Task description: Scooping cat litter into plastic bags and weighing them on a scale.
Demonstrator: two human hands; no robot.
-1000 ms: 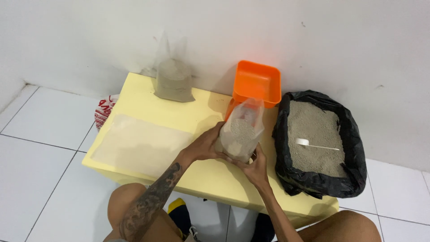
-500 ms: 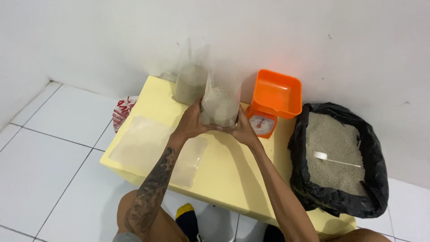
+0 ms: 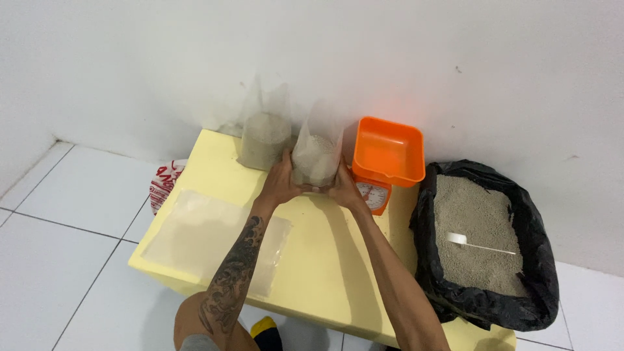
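My left hand [image 3: 279,183] and my right hand [image 3: 345,187] clasp a clear plastic bag of pale grey granules [image 3: 315,155] from both sides. The bag stands upright on the yellow table [image 3: 325,260], near its far edge. Just to its left, almost touching, stands a second filled clear bag [image 3: 263,136] against the white wall. To the right of my right hand is an orange kitchen scale [image 3: 385,162] with an empty orange tray on top.
A black bag full of the same granules [image 3: 484,234] sits at the table's right end, with a white scoop [image 3: 478,244] lying in it. Flat empty clear bags [image 3: 208,237] lie on the table's left part. A red-and-white bag [image 3: 166,182] lies on the white tiled floor.
Both hands have carried the filled bag from the table's near middle to the far edge, beside the other filled bag. The view has shifted with it.
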